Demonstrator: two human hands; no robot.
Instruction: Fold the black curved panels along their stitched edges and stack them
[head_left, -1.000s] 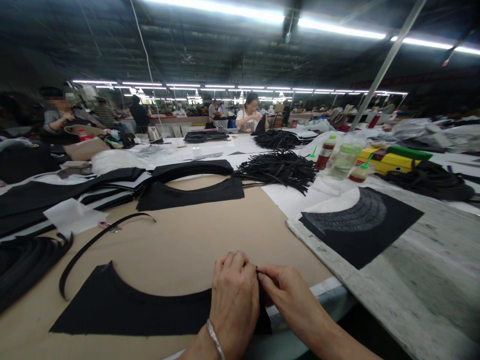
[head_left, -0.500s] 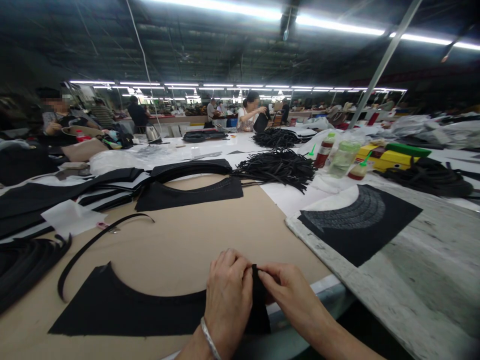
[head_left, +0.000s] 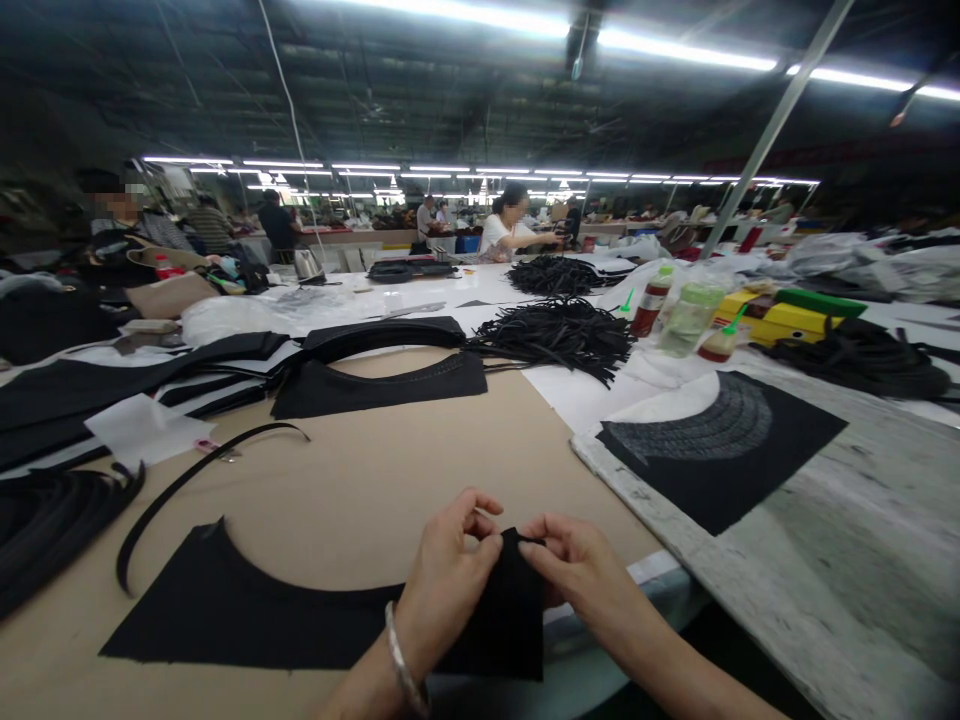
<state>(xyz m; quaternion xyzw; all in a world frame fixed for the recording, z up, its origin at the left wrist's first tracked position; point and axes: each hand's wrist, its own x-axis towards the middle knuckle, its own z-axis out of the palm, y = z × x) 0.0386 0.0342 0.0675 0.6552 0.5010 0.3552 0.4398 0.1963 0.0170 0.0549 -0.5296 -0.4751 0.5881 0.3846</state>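
Note:
A black fabric panel (head_left: 300, 625) with a curved cut-out along its far edge lies on the tan board (head_left: 420, 450), close to me. My left hand (head_left: 450, 565), with a silver bangle at the wrist, pinches the panel's right upper corner between thumb and fingers. Just to its right, my right hand (head_left: 574, 560) grips the same corner, thumb on the near side and fingers curled behind. The fingertips of both hands almost meet at the raised corner. A loose black strip (head_left: 172, 480) curves on the board beyond the panel's left end.
Stacked black panels (head_left: 382, 385) lie at the board's far side, with a heap of black strips (head_left: 555, 335) behind. A black piece with greyish curved bands (head_left: 720, 450) rests on the right-hand slab. Bottles (head_left: 652, 300) and a yellow box (head_left: 780, 318) stand beyond. Small snips (head_left: 216, 450) lie left.
My left hand has shifted slightly left and lifted its fingers, now pinching with the thumb showing. The right hand stays at the corner. A co-worker across the table has stretched an arm to the right.

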